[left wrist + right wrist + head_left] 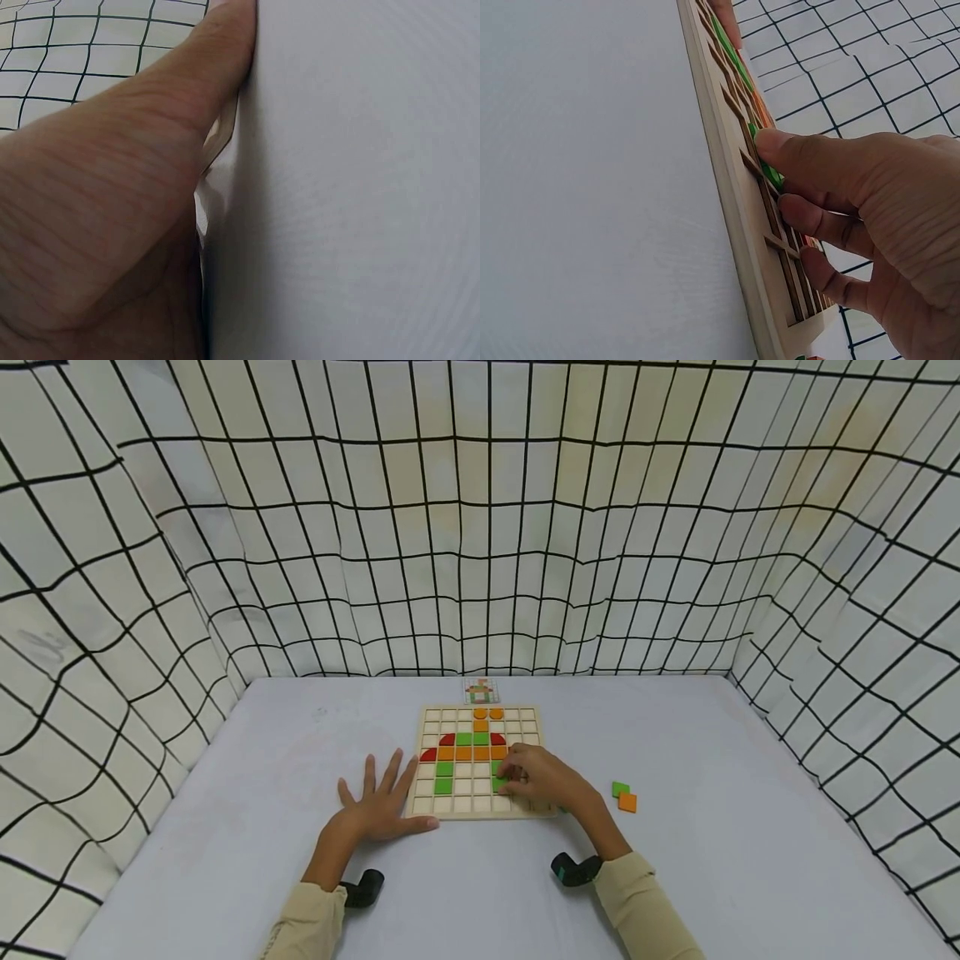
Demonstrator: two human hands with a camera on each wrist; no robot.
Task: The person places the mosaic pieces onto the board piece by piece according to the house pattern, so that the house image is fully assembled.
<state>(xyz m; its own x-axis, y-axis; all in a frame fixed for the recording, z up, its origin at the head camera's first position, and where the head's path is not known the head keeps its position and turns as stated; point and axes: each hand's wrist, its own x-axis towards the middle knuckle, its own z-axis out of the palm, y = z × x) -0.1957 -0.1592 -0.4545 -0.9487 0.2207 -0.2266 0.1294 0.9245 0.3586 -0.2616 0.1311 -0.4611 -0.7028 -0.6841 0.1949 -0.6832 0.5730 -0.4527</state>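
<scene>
A wooden grid board [472,816] lies on the white table with coloured tiles in its cells. My left hand [380,810] rests with spread fingers at the board's front left corner, its thumb along the front edge. Over the board's right part, my right hand [543,777] pinches a green square tile [772,174] at a cell, thumb on it; its far side is hidden by the fingers. Another green tile [497,766] sits just behind it. Orange square tiles [464,752] form a row, with green tiles [464,739] and red quarter-round tiles [428,755] around it.
A small pattern card [481,691] lies behind the board. To the right on the table are a loose green tile [620,788] and a loose orange tile [627,802], which touch. White walls with black netting [480,560] enclose the table's back and sides.
</scene>
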